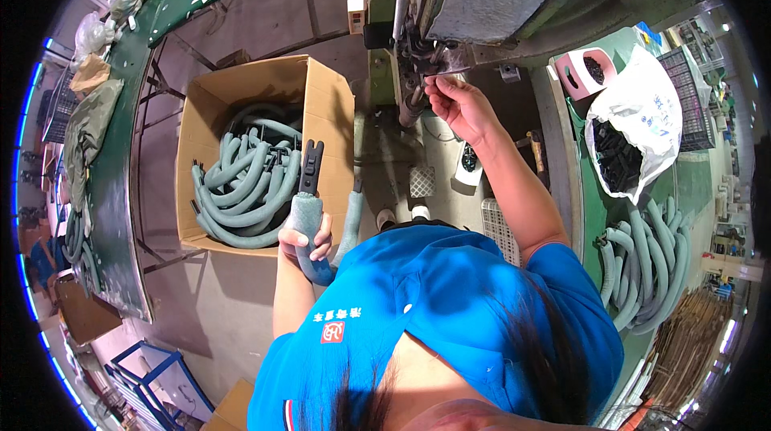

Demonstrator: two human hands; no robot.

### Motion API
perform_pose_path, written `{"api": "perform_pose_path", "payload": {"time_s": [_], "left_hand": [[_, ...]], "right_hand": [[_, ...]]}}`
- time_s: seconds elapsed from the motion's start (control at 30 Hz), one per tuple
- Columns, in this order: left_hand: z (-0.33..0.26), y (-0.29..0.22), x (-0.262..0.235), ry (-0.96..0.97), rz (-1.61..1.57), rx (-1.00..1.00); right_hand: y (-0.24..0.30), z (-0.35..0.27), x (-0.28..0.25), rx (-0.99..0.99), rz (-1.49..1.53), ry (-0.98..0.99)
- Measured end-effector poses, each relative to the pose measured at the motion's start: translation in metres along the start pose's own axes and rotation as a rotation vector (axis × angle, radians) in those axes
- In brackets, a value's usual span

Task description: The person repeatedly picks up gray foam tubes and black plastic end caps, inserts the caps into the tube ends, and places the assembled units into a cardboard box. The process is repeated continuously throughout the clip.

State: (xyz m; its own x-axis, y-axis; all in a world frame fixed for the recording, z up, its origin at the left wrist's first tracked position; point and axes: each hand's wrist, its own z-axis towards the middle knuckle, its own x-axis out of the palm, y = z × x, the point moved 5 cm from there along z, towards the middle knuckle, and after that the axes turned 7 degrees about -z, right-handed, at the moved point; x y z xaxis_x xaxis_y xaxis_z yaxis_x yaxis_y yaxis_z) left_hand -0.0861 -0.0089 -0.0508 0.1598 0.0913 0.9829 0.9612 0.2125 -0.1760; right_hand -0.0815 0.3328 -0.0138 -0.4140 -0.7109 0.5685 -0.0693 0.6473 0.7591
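Observation:
My left hand (312,240) is wrapped round a bent tube sleeved in grey-green foam (306,212). A flat black plastic end piece (312,166) with a slot and holes sticks up from the tube, and its other end loops down beside my shirt. My right hand (463,107) reaches forward to the dark metal tooling of a machine (419,61). Its thumb and fingertips are pinched together right at the tooling; what lies between them, if anything, is too small to make out.
An open cardboard box (329,110) holding several similar tubes stands at my left. On the green bench at my right are a white sack (642,110) of black parts, a pink container (572,77) and more foam tubes (649,262). A pedal (422,182) lies near my feet.

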Motion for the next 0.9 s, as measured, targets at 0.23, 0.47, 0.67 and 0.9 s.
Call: {"api": "perform_pose_path", "payload": {"time_s": [0.23,0.47,0.67,0.9], "left_hand": [[-0.007,0.003,-0.004,-0.009,0.029,0.012],[-0.021,0.018,-0.003,-0.024,0.026,0.141],[-0.034,0.022,-0.007,-0.043,0.014,0.195],[-0.027,0.021,-0.007,-0.018,0.003,0.12]], "right_hand": [[-0.009,0.055,-0.045,0.008,-0.201,-0.204],[-0.046,0.137,-0.097,0.095,-0.617,-0.289],[-0.034,0.126,-0.097,0.031,-0.433,-0.242],[-0.011,0.065,-0.068,0.099,-0.114,-0.18]]}}
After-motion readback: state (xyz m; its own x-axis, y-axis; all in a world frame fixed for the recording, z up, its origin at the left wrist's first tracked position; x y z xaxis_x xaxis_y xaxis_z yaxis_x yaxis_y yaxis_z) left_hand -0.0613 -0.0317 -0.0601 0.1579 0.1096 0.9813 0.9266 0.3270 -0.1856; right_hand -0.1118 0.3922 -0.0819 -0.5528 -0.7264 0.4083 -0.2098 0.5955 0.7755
